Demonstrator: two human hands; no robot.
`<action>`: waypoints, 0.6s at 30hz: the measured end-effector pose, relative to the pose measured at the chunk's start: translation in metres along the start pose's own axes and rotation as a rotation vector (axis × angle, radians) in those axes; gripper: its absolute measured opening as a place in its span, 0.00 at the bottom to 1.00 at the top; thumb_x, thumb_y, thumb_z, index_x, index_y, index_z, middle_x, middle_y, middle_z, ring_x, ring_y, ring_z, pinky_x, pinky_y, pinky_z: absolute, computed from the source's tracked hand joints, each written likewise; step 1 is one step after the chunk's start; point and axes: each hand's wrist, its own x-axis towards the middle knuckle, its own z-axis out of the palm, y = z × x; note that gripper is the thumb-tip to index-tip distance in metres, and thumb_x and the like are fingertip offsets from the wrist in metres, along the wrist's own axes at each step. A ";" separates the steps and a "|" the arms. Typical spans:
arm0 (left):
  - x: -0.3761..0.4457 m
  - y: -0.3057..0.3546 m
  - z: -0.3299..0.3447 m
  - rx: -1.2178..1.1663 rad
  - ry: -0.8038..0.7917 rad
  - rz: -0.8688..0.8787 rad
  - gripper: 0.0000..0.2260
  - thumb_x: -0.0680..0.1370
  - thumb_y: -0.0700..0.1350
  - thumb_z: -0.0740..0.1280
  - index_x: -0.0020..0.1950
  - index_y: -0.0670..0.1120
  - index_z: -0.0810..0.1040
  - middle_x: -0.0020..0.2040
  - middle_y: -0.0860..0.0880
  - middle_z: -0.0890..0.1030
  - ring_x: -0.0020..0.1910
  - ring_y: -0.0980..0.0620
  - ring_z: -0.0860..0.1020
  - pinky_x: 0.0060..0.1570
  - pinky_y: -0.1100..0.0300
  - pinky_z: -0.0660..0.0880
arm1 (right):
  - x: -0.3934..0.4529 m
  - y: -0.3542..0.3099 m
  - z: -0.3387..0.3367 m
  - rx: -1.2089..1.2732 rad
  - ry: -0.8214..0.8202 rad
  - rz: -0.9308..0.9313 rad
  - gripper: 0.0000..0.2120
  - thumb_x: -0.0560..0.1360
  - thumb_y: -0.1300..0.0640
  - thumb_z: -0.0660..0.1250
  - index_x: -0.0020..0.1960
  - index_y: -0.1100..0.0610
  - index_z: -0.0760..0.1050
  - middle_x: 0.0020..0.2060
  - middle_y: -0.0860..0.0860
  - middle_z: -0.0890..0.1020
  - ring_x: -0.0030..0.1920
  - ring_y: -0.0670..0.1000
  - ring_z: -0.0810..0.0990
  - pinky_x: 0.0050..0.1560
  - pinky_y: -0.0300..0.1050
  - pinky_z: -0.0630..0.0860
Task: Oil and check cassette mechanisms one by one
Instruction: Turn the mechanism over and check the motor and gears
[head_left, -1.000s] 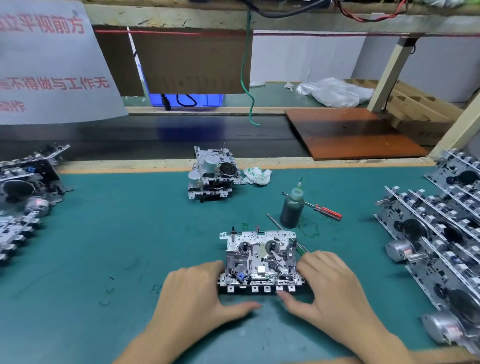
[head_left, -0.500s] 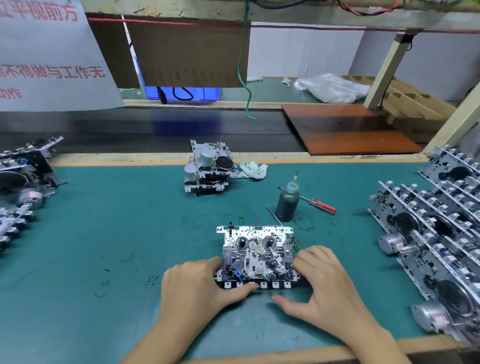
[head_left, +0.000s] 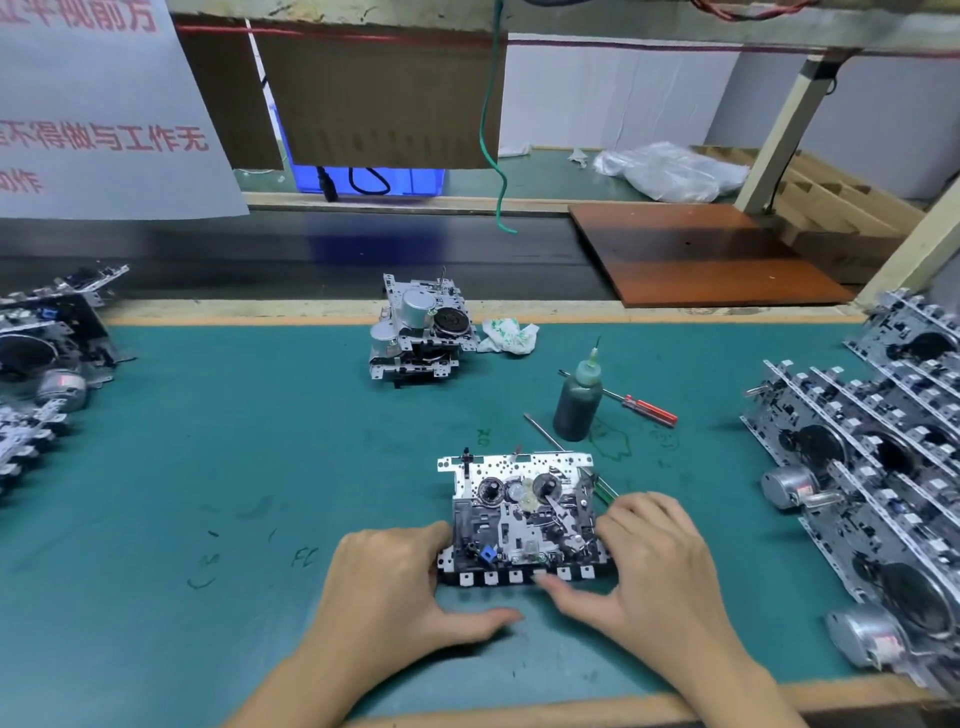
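Left hand (head_left: 387, 587) is bracing the cassette mechanism (head_left: 519, 519) at the mat's (head_left: 208, 467) near centre, fingers curled on its left edge. Right hand (head_left: 660, 566) is gripping the right side, thumb now reaching the front keys: likely key-checking beginning. Oil bottle (head_left: 577, 397) standing behind, untouched.

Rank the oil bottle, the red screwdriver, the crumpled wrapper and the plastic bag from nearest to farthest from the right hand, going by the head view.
From the right hand:
1. Oil bottle, just beyond it on the green mat.
2. Red screwdriver, behind and right of the bottle.
3. Crumpled wrapper, near the mat's far edge.
4. Plastic bag, on the far bench past the belt.
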 end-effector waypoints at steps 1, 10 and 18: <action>0.000 0.000 0.001 0.023 0.007 -0.016 0.26 0.58 0.74 0.61 0.27 0.52 0.63 0.18 0.53 0.68 0.17 0.56 0.69 0.17 0.65 0.65 | 0.000 0.001 0.000 0.014 -0.018 -0.014 0.24 0.65 0.34 0.64 0.28 0.56 0.69 0.28 0.48 0.73 0.33 0.51 0.73 0.45 0.42 0.66; -0.002 -0.001 0.008 0.106 0.087 -0.040 0.26 0.61 0.70 0.61 0.23 0.46 0.69 0.16 0.51 0.66 0.15 0.51 0.68 0.17 0.65 0.62 | -0.002 0.006 -0.002 0.038 -0.131 -0.110 0.23 0.68 0.35 0.63 0.31 0.56 0.70 0.31 0.47 0.72 0.36 0.50 0.71 0.50 0.42 0.67; 0.000 -0.014 0.005 0.046 0.060 0.154 0.26 0.63 0.69 0.64 0.23 0.47 0.66 0.17 0.53 0.65 0.16 0.53 0.67 0.17 0.66 0.62 | -0.003 0.006 -0.001 0.036 -0.157 -0.094 0.22 0.70 0.37 0.61 0.33 0.56 0.70 0.32 0.48 0.73 0.37 0.52 0.74 0.50 0.43 0.66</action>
